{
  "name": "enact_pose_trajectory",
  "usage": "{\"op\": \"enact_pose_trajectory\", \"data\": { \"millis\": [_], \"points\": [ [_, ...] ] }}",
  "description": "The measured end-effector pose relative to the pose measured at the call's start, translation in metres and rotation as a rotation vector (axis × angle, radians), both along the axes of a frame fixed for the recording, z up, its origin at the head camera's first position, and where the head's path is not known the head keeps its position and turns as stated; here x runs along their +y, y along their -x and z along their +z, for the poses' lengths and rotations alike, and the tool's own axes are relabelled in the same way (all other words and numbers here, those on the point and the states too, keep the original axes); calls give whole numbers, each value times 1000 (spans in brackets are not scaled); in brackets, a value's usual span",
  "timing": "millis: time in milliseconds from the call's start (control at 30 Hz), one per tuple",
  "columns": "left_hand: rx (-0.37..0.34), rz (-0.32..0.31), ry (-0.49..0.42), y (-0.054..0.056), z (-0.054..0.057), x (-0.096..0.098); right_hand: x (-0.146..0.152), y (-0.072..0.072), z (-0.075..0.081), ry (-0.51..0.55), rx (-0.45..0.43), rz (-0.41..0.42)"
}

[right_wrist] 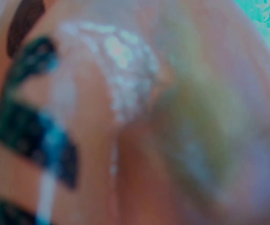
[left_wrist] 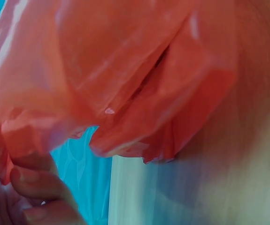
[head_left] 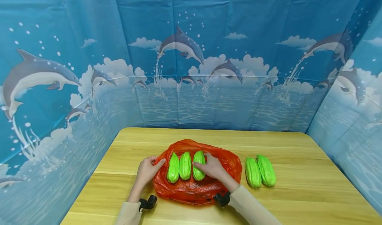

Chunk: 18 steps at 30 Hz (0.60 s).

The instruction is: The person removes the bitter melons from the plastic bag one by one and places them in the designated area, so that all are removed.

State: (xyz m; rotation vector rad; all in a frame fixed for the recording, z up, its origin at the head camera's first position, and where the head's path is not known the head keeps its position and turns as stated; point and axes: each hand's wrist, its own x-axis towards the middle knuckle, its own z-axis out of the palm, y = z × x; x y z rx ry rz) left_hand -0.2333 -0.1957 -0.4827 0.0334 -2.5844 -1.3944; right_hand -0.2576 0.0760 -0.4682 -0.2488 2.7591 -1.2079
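Note:
A red plastic bag [head_left: 194,188] lies spread on the table with its mouth facing up. Three bright green, ridged bitter melons sit side by side in it: a left one [head_left: 173,168], a middle one [head_left: 185,166] and a right one [head_left: 199,165]. My left hand [head_left: 147,171] pinches the bag's left rim; its curled fingers [left_wrist: 41,187] show against the film in the left wrist view. My right hand [head_left: 212,167] reaches over the bag and grips the right melon, thumb across its top. Red film fills the right wrist view, with a blurred green shape [right_wrist: 200,131] behind it.
Two more bitter melons, one [head_left: 253,172] leaning against another [head_left: 266,170], lie on the wooden table [head_left: 310,192] right of the bag. A blue dolphin-print curtain [head_left: 191,102] stands around the table's back and sides. Black cameras are strapped to both wrists.

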Motion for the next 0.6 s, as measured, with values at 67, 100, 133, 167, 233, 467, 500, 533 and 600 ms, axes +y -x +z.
{"op": "enact_pose_trajectory", "data": {
  "millis": [67,100,133,167,233,467,500,533,600],
  "points": [
    [2,0,2,0,0,0,0,-1,1,3,3,3],
    [2,-1,2,1,-1,0,0,-1,2,6,4,4],
    [4,-1,3,1,0,0,0,-1,3,8,6,5],
    [5,-1,4,1,0,0,0,-2,4,11,8,6],
    [8,-1,6,1,0,0,0,-3,6,16,12,10],
    [6,1,3,0,-1,1,0,-6,9,17,34,20],
    [5,2,1,0,-1,1,0,-6,9,21,35,22],
    [4,2,-1,0,-1,1,0,-7,10,26,38,24],
    [3,3,-3,0,0,1,1,-8,12,37,44,27]
  ]
}}
